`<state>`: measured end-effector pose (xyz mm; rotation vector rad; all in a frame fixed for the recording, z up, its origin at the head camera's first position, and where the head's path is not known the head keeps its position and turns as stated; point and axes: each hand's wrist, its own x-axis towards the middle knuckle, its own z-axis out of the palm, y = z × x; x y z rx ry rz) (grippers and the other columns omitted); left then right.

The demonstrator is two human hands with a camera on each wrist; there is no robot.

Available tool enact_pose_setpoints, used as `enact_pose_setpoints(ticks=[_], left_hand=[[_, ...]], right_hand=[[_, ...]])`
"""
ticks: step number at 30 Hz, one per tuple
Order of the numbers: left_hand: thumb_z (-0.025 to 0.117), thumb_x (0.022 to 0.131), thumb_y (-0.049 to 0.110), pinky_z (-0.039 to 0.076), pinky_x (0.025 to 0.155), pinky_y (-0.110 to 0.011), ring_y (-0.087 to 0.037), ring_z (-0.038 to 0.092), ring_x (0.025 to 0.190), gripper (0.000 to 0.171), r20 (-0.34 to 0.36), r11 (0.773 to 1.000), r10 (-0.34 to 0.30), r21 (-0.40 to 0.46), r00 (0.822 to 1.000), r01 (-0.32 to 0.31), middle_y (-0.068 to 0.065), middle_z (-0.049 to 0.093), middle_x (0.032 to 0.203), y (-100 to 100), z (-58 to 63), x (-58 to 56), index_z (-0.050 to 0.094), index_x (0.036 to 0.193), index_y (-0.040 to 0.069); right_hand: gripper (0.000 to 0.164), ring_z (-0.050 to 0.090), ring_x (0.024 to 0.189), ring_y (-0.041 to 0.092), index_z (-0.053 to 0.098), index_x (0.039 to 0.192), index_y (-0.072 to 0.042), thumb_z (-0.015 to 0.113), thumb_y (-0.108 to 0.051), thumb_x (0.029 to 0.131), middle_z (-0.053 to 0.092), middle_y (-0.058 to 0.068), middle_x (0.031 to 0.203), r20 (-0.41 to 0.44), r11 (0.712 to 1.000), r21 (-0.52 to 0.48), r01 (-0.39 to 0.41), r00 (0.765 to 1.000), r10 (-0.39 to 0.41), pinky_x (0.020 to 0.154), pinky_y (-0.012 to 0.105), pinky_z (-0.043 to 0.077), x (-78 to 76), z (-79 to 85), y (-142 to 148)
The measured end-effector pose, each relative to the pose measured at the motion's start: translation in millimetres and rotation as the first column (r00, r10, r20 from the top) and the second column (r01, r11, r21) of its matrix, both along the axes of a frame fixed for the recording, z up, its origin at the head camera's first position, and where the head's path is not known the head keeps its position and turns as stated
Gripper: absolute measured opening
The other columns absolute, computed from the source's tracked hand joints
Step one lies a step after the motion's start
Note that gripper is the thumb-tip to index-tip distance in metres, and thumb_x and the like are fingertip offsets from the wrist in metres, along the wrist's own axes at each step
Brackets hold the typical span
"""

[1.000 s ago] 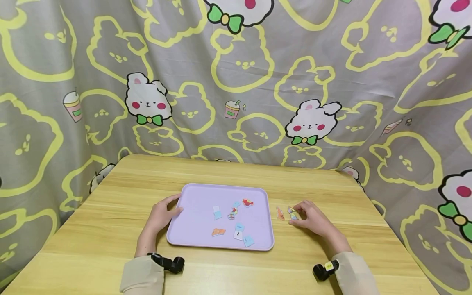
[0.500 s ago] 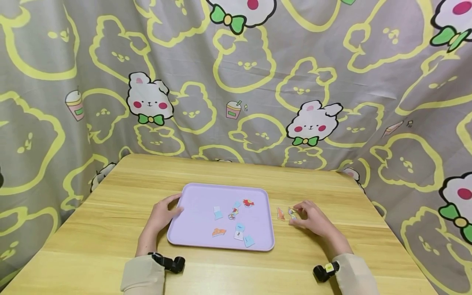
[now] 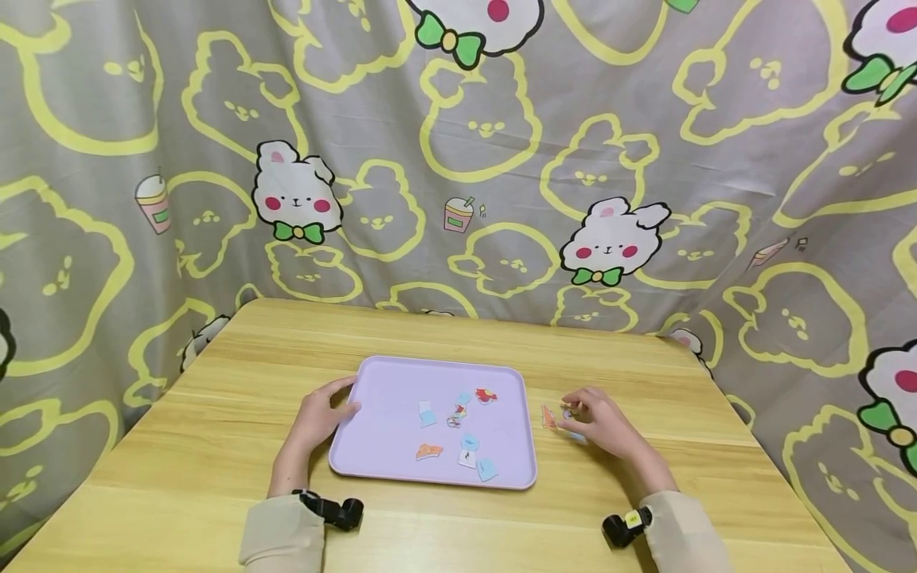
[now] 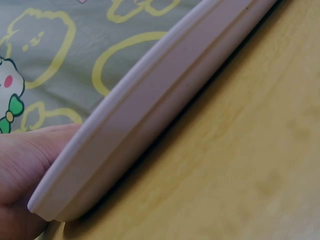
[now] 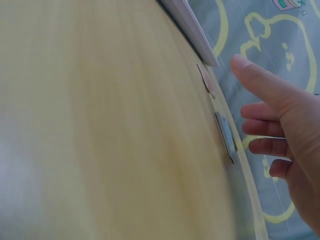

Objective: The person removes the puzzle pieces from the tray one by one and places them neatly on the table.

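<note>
1. Fingers (image 5: 265, 127) of the right hand (image 3: 600, 420) are left loosely curled, unclenched, near the bluish piece (image 5: 227, 137), which is partly covered from above.
2. An orange piece (image 3: 548, 416) is placed between it and the tray (image 3: 387, 398).
3. The tray's rim is gripped by the left hand (image 3: 318, 415).

And there sat the tray (image 3: 387, 438) on the table (image 3: 215, 461), curtain (image 3: 401, 79) behind, pieces (image 3: 428, 451) scattered from its middle rightward! The left hand (image 3: 315, 415) was at its left edge; off its right lay an inner piece (image 3: 548, 417), then an outer piece (image 5: 226, 135), just beside the right hand (image 3: 602, 422).
</note>
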<state>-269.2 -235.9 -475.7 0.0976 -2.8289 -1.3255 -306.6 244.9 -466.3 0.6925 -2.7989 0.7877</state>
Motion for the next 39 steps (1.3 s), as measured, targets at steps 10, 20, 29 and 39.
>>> enact_pose_setpoints(ticks=[10,20,29,39], left_hand=[[0.064,0.094,0.016,0.028,0.119,-0.059,-0.047,0.032,0.143,0.053,-0.018,1.0,0.011,0.001,1.0,-0.011,-0.023,0.042,0.151,-1.1,-3.6,2.2,0.048,0.144,0.006],[0.064,0.094,0.015,0.028,0.119,-0.059,-0.046,0.032,0.143,0.053,-0.022,0.999,0.023,0.023,1.0,-0.023,-0.023,0.042,0.151,0.5,-5.3,3.1,0.048,0.144,0.007],[0.065,0.093,0.014,0.028,0.118,-0.059,-0.046,0.033,0.142,0.053,-0.027,0.999,0.031,0.029,0.999,-0.03,-0.023,0.043,0.15,-0.8,-6.3,4.0,0.049,0.143,0.006],[0.066,0.092,0.013,0.03,0.118,-0.058,-0.045,0.035,0.142,0.053,-0.05,0.999,0.032,0.028,0.998,-0.031,-0.022,0.045,0.149,1.4,-4.7,1.5,0.051,0.142,0.006]], right_hand=[[0.038,0.055,0.081,0.015,0.069,0.108,0.001,0.079,-0.024,0.082,0.063,0.006,0.091,-0.034,0.995,-0.056,-0.084,0.996,0.082,0.07,0.028,0.05,-9.6,-1.2,-19.4],[0.042,0.056,0.092,0.016,0.067,0.113,-0.005,0.077,-0.033,0.083,0.063,0.004,0.1,0.018,0.997,-0.025,-0.078,0.997,0.079,0.079,0.031,0.051,-16.2,2.2,-42.9],[0.049,0.054,0.095,0.016,0.068,0.117,-0.003,0.076,-0.037,0.083,0.062,0.004,0.104,0.037,0.995,0.007,-0.101,0.994,0.101,0.082,0.033,0.051,-20.7,4.6,-65.0],[0.058,0.053,0.092,0.013,0.067,0.122,-0.003,0.077,-0.043,0.081,0.061,0.002,0.102,-0.025,0.987,0.075,-0.139,0.99,0.141,0.083,0.035,0.052,-29.1,2.9,-84.2]])
